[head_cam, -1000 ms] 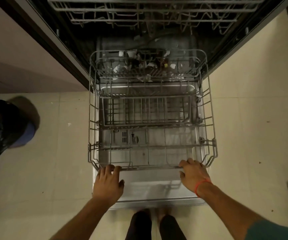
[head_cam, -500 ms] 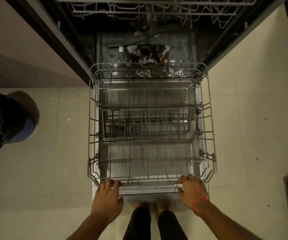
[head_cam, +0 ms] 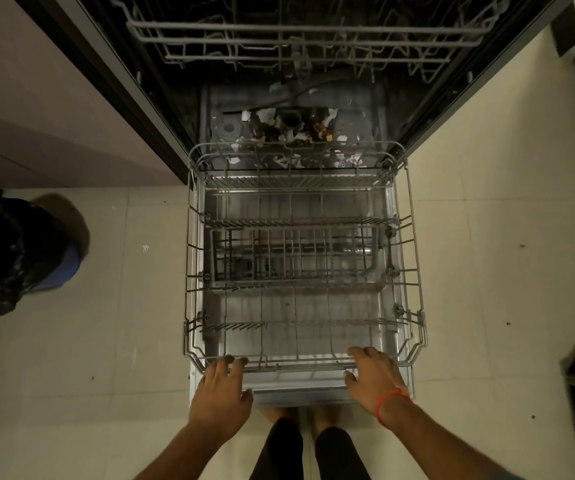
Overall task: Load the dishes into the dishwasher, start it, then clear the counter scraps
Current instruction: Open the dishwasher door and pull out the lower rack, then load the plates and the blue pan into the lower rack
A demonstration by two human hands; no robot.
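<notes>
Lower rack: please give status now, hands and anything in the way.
Left hand and right hand grip front rim. Lower rack out over open door, no dishes. Scraps litter tub floor behind rack.

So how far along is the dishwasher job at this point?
Done: the door is down and the lower rack sits out over it. In hand: left hand and right hand hold its front rim. Left: the rack is empty, so loading, starting and counter scraps remain. Debris litters the tub floor.
</notes>
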